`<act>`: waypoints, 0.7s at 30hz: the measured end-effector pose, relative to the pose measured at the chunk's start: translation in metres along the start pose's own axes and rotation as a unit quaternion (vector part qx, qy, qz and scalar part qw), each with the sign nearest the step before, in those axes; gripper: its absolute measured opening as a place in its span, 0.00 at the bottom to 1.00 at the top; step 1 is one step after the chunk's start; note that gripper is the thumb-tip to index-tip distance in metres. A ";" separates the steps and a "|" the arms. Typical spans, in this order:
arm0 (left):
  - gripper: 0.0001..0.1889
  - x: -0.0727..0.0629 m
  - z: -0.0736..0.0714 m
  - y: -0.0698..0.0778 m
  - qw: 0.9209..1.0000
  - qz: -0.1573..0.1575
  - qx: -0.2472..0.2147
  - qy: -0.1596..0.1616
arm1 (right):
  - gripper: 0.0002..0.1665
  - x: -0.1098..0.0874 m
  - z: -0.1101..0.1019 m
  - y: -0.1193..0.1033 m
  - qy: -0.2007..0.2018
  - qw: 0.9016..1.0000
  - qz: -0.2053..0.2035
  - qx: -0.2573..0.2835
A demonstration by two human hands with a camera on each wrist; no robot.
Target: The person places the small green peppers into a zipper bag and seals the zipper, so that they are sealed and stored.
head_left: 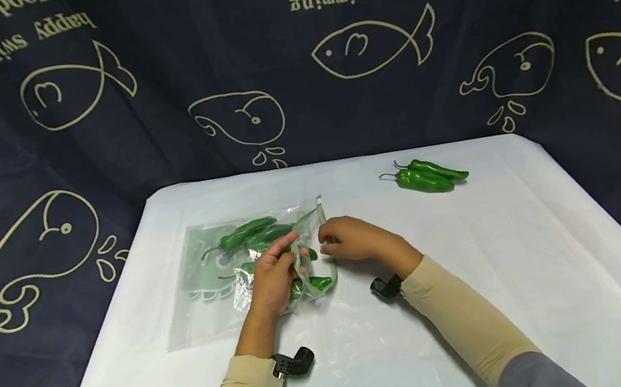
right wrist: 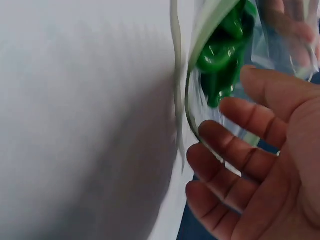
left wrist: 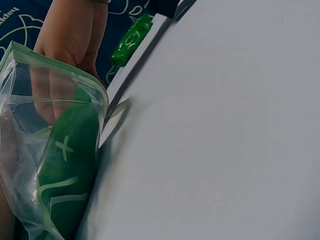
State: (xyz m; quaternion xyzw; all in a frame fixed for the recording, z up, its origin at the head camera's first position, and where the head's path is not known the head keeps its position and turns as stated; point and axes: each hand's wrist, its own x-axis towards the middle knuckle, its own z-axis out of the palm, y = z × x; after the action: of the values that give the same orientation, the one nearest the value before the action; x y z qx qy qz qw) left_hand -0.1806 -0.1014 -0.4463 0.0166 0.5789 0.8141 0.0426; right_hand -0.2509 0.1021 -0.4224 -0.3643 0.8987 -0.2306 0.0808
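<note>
A clear zip bag [head_left: 184,324] with green zip edges lies on the white table, holding several green chili peppers [head_left: 246,232]. At the bag's mouth, my left hand [head_left: 273,275] grips the upper film near the zip edge [left wrist: 60,67] and lifts it, so the mouth gapes. My right hand [head_left: 355,239] is just right of that mouth with bent, loosely spread fingers and nothing in them. Its fingertips are right at the zip edge in the right wrist view, facing the peppers [right wrist: 222,60] inside. A large pepper [left wrist: 75,150] shows through the film in the left wrist view.
Two loose green chili peppers, one in front [head_left: 422,181] and one behind [head_left: 436,169], lie side by side toward the table's back right. A dark curtain [head_left: 298,120] with fish and whale drawings hangs behind the white-covered table [head_left: 519,295].
</note>
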 end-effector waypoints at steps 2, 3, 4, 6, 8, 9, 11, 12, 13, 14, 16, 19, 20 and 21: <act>0.23 0.000 0.001 -0.001 1.000 -0.003 -0.003 -0.001 | 0.09 -0.007 -0.003 0.004 0.010 1.000 -0.005 0.005; 0.23 0.000 0.001 -0.001 1.000 -0.003 -0.003 -0.002 | 0.09 -0.010 -0.004 0.006 0.016 1.000 -0.005 0.007; 0.23 0.000 0.001 -0.001 1.000 -0.003 -0.004 -0.002 | 0.10 -0.013 -0.006 0.009 0.022 1.000 -0.005 0.006; 0.23 0.001 0.002 -0.002 1.000 -0.002 -0.007 -0.002 | 0.12 -0.018 -0.009 0.014 0.031 1.000 -0.001 0.004; 0.23 0.002 0.002 -0.001 1.000 -0.001 -0.007 -0.004 | 0.12 -0.022 -0.013 0.020 0.043 0.999 0.004 -0.001; 0.23 0.002 0.002 -0.001 1.000 0.001 -0.006 -0.005 | 0.13 -0.024 -0.015 0.022 0.048 0.999 0.008 -0.005; 0.23 0.002 0.002 -0.001 1.000 0.003 -0.005 -0.005 | 0.14 -0.028 -0.018 0.028 0.056 0.998 0.012 -0.011; 0.23 0.002 0.002 -0.001 1.000 0.004 -0.005 -0.005 | 0.14 -0.030 -0.020 0.030 0.061 0.998 0.013 -0.015; 0.23 0.002 0.002 -0.001 1.000 0.004 -0.004 -0.005 | 0.14 -0.031 -0.021 0.032 0.064 0.998 0.015 -0.018; 0.23 0.002 0.002 -0.002 1.000 0.006 -0.005 -0.006 | 0.15 -0.033 -0.022 0.034 0.068 0.997 0.017 -0.021; 0.23 0.001 0.002 -0.002 1.000 0.006 -0.004 -0.007 | 0.15 -0.036 -0.025 0.037 0.074 0.997 0.023 -0.026; 0.23 0.001 0.002 -0.002 1.000 0.002 -0.005 -0.007 | 0.16 -0.041 -0.029 0.040 0.079 0.996 0.032 -0.028; 0.23 0.001 0.002 -0.002 1.000 0.002 -0.006 -0.007 | 0.16 -0.043 -0.031 0.041 0.081 0.996 0.034 -0.030; 0.23 0.001 0.002 -0.002 1.000 0.001 -0.006 -0.006 | 0.16 -0.045 -0.033 0.042 0.083 0.995 0.036 -0.030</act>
State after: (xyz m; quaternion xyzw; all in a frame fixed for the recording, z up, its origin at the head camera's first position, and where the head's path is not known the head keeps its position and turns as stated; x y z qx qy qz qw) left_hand -0.1816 -0.0990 -0.4481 0.0222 0.5739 0.8174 0.0452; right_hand -0.2545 0.1709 -0.4145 -0.3136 0.9213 -0.2300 0.0032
